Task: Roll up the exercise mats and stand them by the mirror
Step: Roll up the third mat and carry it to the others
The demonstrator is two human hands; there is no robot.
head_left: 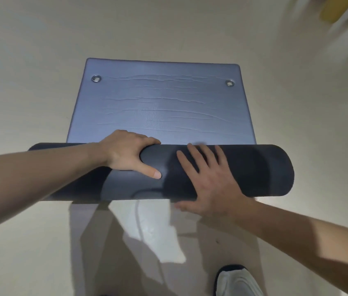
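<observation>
Fingers (pixel 194 157) of your right hand (pixel 209 180) spread flat atop the rolled mat (pixel 254 169); left hand (pixel 130 154) curled over its far side, thumb near. Mat lies on the floor (pixel 40 82), far end unrolled. Probably soft, springy foam: grip wider, toward both ends.
</observation>
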